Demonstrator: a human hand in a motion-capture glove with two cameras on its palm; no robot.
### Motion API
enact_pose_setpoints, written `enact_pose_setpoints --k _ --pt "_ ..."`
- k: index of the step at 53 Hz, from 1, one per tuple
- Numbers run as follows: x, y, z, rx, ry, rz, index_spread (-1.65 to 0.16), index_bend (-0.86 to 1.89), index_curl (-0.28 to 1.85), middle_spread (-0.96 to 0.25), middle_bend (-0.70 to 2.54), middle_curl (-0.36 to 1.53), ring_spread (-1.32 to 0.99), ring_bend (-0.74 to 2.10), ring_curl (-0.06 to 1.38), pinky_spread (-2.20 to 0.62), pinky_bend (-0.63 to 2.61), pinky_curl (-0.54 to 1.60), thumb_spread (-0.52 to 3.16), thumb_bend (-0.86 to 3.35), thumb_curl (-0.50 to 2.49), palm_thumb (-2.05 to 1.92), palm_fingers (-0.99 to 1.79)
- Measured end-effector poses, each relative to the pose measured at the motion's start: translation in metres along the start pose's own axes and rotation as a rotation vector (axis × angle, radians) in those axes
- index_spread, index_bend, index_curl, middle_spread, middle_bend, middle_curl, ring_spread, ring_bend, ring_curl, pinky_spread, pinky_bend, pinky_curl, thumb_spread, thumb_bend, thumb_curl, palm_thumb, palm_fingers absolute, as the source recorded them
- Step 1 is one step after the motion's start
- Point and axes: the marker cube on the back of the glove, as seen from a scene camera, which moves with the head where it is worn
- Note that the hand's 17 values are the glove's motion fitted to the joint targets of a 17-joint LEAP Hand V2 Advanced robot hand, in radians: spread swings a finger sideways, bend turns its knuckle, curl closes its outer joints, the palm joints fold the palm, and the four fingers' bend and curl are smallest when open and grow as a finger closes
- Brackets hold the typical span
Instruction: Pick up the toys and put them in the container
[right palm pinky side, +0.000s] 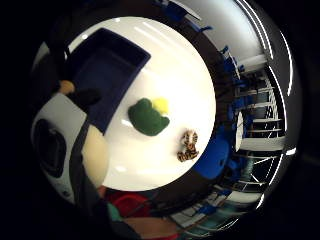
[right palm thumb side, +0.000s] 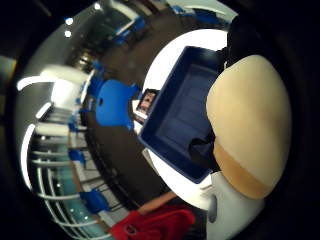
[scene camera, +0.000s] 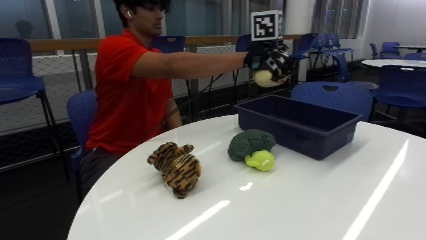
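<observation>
A person in a red shirt (scene camera: 130, 95) sits behind a round, glossy white surface (scene camera: 299, 200). Left to right on it lie a plush tiger (scene camera: 176, 167) with orange and black stripes, a toy broccoli (scene camera: 251, 147) with a bumpy dark green crown and a pale yellow-green stem, and a deep rectangular navy plastic container (scene camera: 299, 125).

The tiger and broccoli sit apart; the broccoli lies just beside the container's near wall. The person's gloved right hand (scene camera: 269, 62) is raised in the air above the far end of the container, its fingers curled round a smooth, rounded cream toy (scene camera: 265, 78).

The little-finger palm view looks down on all three from above: container (right palm pinky side: 107, 70), broccoli (right palm pinky side: 147, 117) and tiger (right palm pinky side: 188, 146).

The thumb-side palm view shows neither the broccoli nor the tiger, only the cream toy (right palm thumb side: 250, 120), filling much of the picture, with a tan band at one end. Beyond it lies the container's smooth inner floor (right palm thumb side: 182, 112), and a blue chair (right palm thumb side: 112, 102) stands past the surface's edge.
</observation>
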Motion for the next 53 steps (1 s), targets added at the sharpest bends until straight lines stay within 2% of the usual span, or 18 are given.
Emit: enact_pose_setpoints --k 9,15,18,20,21,22,23,24,25,26,27,31,35,42,53 --pt "-0.025 -0.036 0.027 -0.051 -0.006 0.099 -0.46 0.24 0.87 -0.55 0.53 0.71 -0.59 0.91 0.59 -0.43 1.05 0.46 0.52 0.08 0.96 0.71 0.91" --pt "-0.040 -0.038 0.043 -0.068 -0.058 0.066 -0.47 0.21 0.90 -0.55 0.52 0.75 -0.59 0.91 0.60 -0.43 1.03 0.45 0.53 0.06 0.98 0.70 0.88" --pt "-0.037 -0.039 0.051 -0.117 -0.068 0.082 -0.47 0.18 0.92 -0.55 0.50 0.75 -0.58 0.89 0.60 -0.43 1.02 0.44 0.56 0.04 0.98 0.69 0.81" --pt "-0.035 -0.038 0.056 -0.153 -0.059 0.081 -0.47 0.14 0.91 -0.54 0.44 0.74 -0.58 0.86 0.60 -0.40 1.06 0.45 0.62 0.02 0.97 0.66 0.65" --pt "-0.035 -0.038 0.058 -0.164 -0.053 0.079 -0.47 0.10 0.89 -0.52 0.43 0.73 -0.56 0.86 0.60 -0.36 0.98 0.43 0.69 -0.01 0.95 0.59 0.46" --pt "-0.034 -0.037 0.060 -0.171 -0.048 0.076 -0.47 0.21 0.94 -0.54 0.49 0.77 -0.57 0.90 0.63 -0.42 1.06 0.47 0.63 0.03 0.98 0.67 0.76" --pt "-0.034 -0.036 0.062 -0.176 -0.044 0.072 -0.48 0.13 0.86 -0.48 0.33 0.69 -0.51 0.70 0.54 -0.29 0.94 0.41 0.79 -0.07 0.90 0.49 0.19" --pt "-0.033 -0.035 0.064 -0.180 -0.037 0.067 -0.46 0.15 0.89 -0.45 0.34 0.72 -0.47 0.72 0.59 -0.26 0.97 0.47 0.83 -0.06 0.88 0.46 0.09" --pt "-0.031 -0.034 0.066 -0.182 -0.028 0.059 -0.44 0.13 0.88 -0.41 0.30 0.70 -0.42 0.66 0.59 -0.23 0.97 0.48 0.87 -0.09 0.84 0.40 -0.12" --pt "-0.028 -0.032 0.068 -0.180 -0.014 0.047 -0.45 0.15 0.87 -0.41 0.32 0.70 -0.41 0.67 0.60 -0.21 0.97 0.47 0.90 -0.06 0.84 0.41 -0.02" --pt "-0.024 -0.029 0.070 -0.175 0.010 0.029 -0.44 0.10 0.83 -0.37 0.27 0.68 -0.37 0.58 0.56 -0.18 0.97 0.46 0.93 -0.08 0.80 0.35 -0.18" --pt "-0.006 -0.018 0.076 -0.151 0.071 -0.043 -0.42 0.08 0.73 -0.27 0.20 0.62 -0.25 0.35 0.45 -0.09 0.91 0.39 1.01 -0.10 0.71 0.19 -0.32" --pt "0.000 -0.012 0.076 -0.143 -0.023 0.078 -0.39 0.06 0.64 -0.20 0.14 0.57 -0.17 0.27 0.41 -0.03 0.87 0.36 1.05 -0.09 0.63 0.06 -0.32" --pt "0.032 0.008 0.077 -0.160 -0.067 0.097 -0.35 0.08 0.54 -0.13 0.13 0.50 -0.08 0.19 0.37 0.03 0.81 0.34 1.07 -0.08 0.52 -0.06 -0.27" --pt "0.102 0.045 0.077 -0.150 -0.078 0.211 -0.34 0.12 0.42 -0.09 0.13 0.42 -0.03 0.17 0.35 0.07 0.75 0.32 1.08 -0.07 0.41 -0.08 -0.23"
